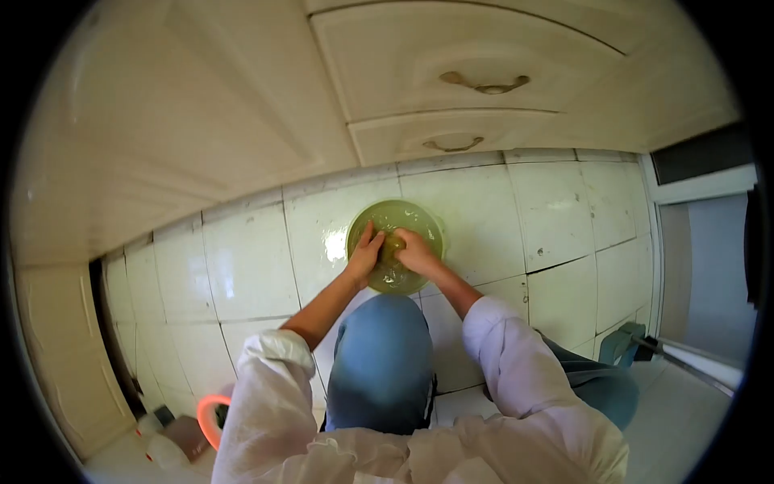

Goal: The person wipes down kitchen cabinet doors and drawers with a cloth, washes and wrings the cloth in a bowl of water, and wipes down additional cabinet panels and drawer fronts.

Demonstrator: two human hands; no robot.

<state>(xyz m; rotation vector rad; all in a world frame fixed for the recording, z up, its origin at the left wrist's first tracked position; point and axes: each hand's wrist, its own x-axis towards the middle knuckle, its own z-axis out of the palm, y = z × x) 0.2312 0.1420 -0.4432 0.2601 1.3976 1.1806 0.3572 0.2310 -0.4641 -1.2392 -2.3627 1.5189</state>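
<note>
A round green basin with water in it stands on the tiled floor in front of my knee. Between my two hands, over the water, is a yellowish-green object, too small and blurred to name. My left hand lies against its left side, thumb and fingers apart and pointing up. From the right, my right hand has its fingers curled round the object. The undersides of both hands are partly hidden.
Cream cabinets and drawers with metal handles line the far side. An orange-rimmed container and plastic bottles are at the lower left. A green object with a metal pole lies at the right by a door frame.
</note>
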